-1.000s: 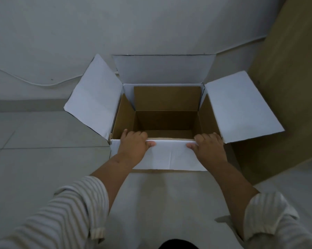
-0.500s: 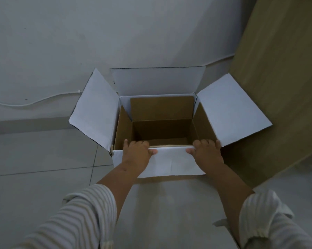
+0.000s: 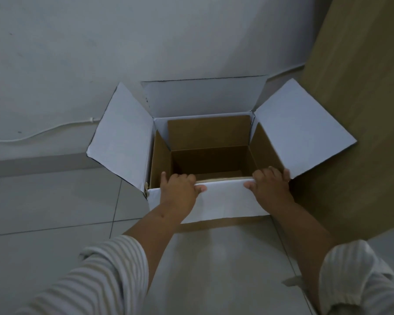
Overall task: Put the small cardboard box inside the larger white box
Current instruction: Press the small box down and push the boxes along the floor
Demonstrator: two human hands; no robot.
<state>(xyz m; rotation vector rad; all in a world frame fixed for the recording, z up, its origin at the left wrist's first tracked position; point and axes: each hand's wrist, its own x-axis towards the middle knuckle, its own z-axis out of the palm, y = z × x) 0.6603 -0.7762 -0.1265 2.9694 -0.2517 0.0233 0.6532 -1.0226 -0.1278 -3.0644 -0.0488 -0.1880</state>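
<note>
The larger white box stands on the tiled floor against the wall, with all its flaps spread open. Brown cardboard walls line its inside and stand slightly off the white back wall. I cannot tell whether they are a separate small box. The bottom looks dark and bare. My left hand grips the near rim at the left, fingers curled inside and thumb on the folded-down near flap. My right hand grips the same rim at the right.
A tall wooden panel leans or stands right beside the box, touching its right flap. A white cable runs along the wall at the left. Grey floor tiles lie to the left and in front.
Both hands have stayed on the near rim. The view has shifted, so the box now sits lower in the frame and more of the wall and wooden panel shows.
</note>
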